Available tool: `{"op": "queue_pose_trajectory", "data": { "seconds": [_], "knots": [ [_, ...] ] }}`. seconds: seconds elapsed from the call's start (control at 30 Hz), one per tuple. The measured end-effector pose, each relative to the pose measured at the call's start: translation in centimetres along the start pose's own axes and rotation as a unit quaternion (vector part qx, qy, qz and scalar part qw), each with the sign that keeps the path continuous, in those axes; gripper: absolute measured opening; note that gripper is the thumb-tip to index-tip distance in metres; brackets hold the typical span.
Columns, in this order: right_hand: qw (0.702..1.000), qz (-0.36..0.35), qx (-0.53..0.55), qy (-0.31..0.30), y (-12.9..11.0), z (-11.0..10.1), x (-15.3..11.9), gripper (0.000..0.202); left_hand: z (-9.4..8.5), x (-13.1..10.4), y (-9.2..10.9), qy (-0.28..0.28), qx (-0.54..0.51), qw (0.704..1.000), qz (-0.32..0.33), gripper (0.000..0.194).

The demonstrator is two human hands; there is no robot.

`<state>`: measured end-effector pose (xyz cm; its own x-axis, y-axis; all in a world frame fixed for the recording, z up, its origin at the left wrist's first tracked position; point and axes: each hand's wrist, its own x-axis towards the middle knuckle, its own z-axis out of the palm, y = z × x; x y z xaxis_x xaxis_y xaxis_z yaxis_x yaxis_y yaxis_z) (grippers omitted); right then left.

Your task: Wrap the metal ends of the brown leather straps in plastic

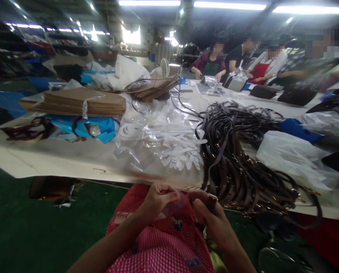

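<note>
My left hand (159,199) is closed in a pinch on a thin, see-through plastic piece (173,205) that hangs in front of my red checked apron (152,242). Just to its right, my right hand (216,218) grips the end of a dark brown strap (211,204) with a small gold-coloured metal fitting (213,197) at its tip. Both hands are at the near table edge, above my lap. Beyond my right hand lies a big heap of brown straps (237,174) with gold-coloured buckles. The fingertips of both hands are partly hidden.
White strips in clear plastic (181,148) lie mid-table. Brown cardboard sheets (81,101) are stacked at left above a blue package (97,127). A white plastic bag (294,155) rests at right. Several people work at the table's far side, near a white fan (164,67).
</note>
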<state>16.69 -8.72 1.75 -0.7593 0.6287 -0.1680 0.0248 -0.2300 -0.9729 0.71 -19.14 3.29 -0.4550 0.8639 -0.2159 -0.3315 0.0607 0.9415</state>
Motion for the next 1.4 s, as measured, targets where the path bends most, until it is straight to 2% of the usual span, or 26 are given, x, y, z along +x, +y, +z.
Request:
{"op": "queue_pose_trajectory", "data": {
  "seconds": [0.2, 0.33, 0.47, 0.53, 0.67, 0.77, 0.9, 1.0, 1.1, 1.23, 1.4],
  "knots": [
    [1.000, -0.014, 0.006, -0.006, -2.5, 0.1, -0.1, 0.042, -0.5, 0.0, -0.8, -0.029, -0.124, 0.991, -0.027, 0.027],
    [0.996, -0.050, 0.073, 0.008, -5.2, -0.1, -0.2, 0.038, -0.7, 0.0, -1.4, -0.042, -0.132, 0.990, -0.024, 0.029],
    [0.998, -0.066, 0.022, 0.011, -7.2, -0.5, -0.3, 0.036, -0.2, -0.3, -0.3, -0.069, -0.122, 0.990, -0.009, 0.024],
    [0.998, -0.043, -0.031, 0.026, -7.0, -0.4, -0.3, 0.037, 0.0, -0.5, 0.3, -0.065, -0.078, 0.995, 0.012, 0.023],
    [0.992, -0.015, -0.121, 0.026, -4.7, 0.4, 0.0, 0.047, 0.0, -0.5, 0.6, -0.047, 0.041, 0.996, 0.061, 0.021],
    [0.986, -0.011, -0.169, -0.001, -3.0, 1.2, 0.2, 0.046, 0.0, -0.4, 0.2, -0.027, 0.123, 0.986, 0.112, 0.022],
    [0.982, -0.026, -0.183, 0.024, -2.3, 2.2, 0.6, 0.036, 0.0, -0.2, -0.2, 0.004, 0.217, 0.963, 0.162, 0.024],
    [0.976, -0.065, -0.202, 0.047, -2.2, 2.2, 1.0, 0.032, -0.2, -0.1, -0.3, -0.039, 0.198, 0.969, 0.144, 0.018],
    [0.971, -0.082, -0.217, 0.048, -2.2, 1.8, 1.3, 0.030, -0.7, -0.2, -0.5, -0.092, 0.198, 0.967, 0.132, 0.022],
    [0.973, -0.064, -0.220, 0.010, -2.3, 1.7, 1.5, 0.032, -1.0, -0.2, -0.7, -0.065, 0.198, 0.970, 0.121, 0.025],
    [0.986, -0.058, -0.150, 0.042, -2.3, 1.2, 1.4, 0.037, -0.6, 0.1, -0.5, -0.042, 0.055, 0.996, 0.048, 0.020]
  ]
}}
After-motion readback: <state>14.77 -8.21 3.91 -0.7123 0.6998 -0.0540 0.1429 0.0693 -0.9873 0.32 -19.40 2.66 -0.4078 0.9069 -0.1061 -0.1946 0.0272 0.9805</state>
